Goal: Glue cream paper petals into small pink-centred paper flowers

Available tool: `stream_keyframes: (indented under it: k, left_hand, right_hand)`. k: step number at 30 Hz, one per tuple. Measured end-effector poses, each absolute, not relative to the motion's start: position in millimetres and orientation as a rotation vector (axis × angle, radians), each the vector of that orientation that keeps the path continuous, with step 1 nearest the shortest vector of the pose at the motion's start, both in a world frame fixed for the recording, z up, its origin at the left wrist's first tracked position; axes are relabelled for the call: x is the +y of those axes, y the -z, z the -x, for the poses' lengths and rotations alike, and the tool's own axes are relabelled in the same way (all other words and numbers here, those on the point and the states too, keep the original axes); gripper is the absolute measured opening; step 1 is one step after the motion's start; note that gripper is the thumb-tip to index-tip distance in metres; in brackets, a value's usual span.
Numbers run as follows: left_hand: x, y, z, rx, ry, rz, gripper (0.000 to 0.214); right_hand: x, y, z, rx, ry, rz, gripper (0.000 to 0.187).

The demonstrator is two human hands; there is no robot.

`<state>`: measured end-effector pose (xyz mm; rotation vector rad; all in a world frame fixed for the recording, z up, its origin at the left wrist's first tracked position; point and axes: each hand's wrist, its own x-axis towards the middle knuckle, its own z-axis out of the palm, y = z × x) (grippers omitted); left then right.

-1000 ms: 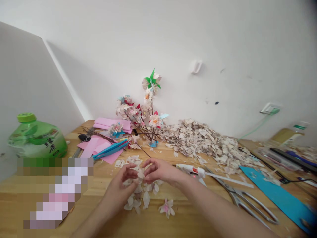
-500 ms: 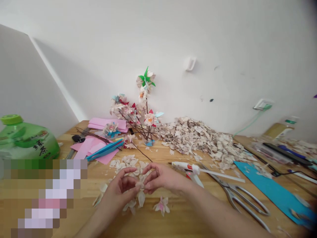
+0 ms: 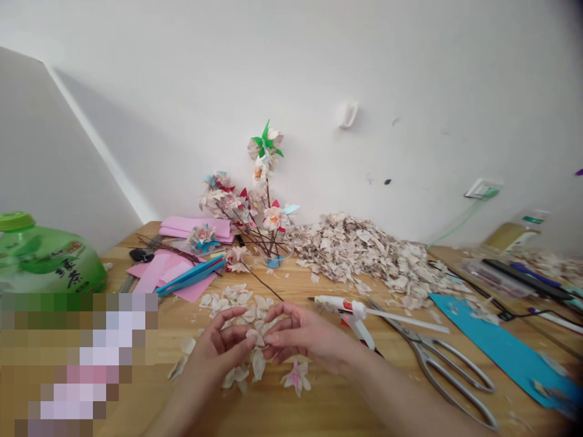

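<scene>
My left hand (image 3: pixel 224 347) and my right hand (image 3: pixel 304 337) meet over the wooden table, their fingers curled. A pale dried petal (image 3: pixel 256 338) is pinched between the fingertips of both hands. Just below it, another whitish petal (image 3: pixel 259 364) lies on the table. To the right of that rests a small flower with a pink centre (image 3: pixel 296 379). Loose petals (image 3: pixel 232 295) are scattered beyond my fingers. A flower on a thin brown stem (image 3: pixel 237 260) slants toward my right hand. My palms and some fingertips are partly hidden.
A glue gun (image 3: pixel 339 305) and large scissors (image 3: pixel 428 349) lie to the right, beside a blue sheet (image 3: pixel 489 346). Behind stand flower stems (image 3: pixel 268 240) and a heap of dried petals (image 3: pixel 364 249). A green bottle (image 3: pixel 54 258) and pink paper (image 3: pixel 182 273) are at left.
The petal between my fingertips is turned and shows more of its surface. My right-hand fingers have lifted and spread slightly. The whole view has shifted a little.
</scene>
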<state>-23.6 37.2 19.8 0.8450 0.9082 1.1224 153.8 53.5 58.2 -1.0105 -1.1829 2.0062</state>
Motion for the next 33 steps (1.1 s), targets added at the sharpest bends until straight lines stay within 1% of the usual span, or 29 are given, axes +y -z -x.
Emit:
stream_keyframes:
  k: [3,8,11,15,20,24,27,33]
  left_hand:
    - [34,-24,21,0.900,-1.134,-0.875,0.055]
    - [33,-28,17,0.864,-1.206,-0.634,0.058]
    - [33,-27,17,0.852,-1.235,-0.605,0.056]
    - [33,-27,19,0.912,-1.233,-0.741,0.054]
    - [30,-22,18,0.928,-1.260,-1.050,0.044]
    - [28,-18,16,0.929,-1.251,-1.131,0.039]
    - [28,-21,16,0.899,-1.238,-1.009,0.042]
    - [30,-27,14,0.929,-1.212,-0.631,0.047]
  right_hand:
    - [51,-56,-148,-1.173,-1.919,1.048,0.045]
    - [45,-47,-134,-1.040,-1.711,1.003,0.041]
    - [43,-42,-127,-1.003,-1.667,1.014,0.043]
    - [42,-44,-128,-1.111,-1.666,1.047,0.048]
    - [43,-55,-136,-1.331,-1.447,1.106,0.035]
    - [44,-52,-133,-1.342,-1.473,1.083,0.036]
    - [45,-45,-127,-1.182,-1.512,1.028,0.035]
    - [40,-33,-116,-0.912,-1.444,0.969,0.038]
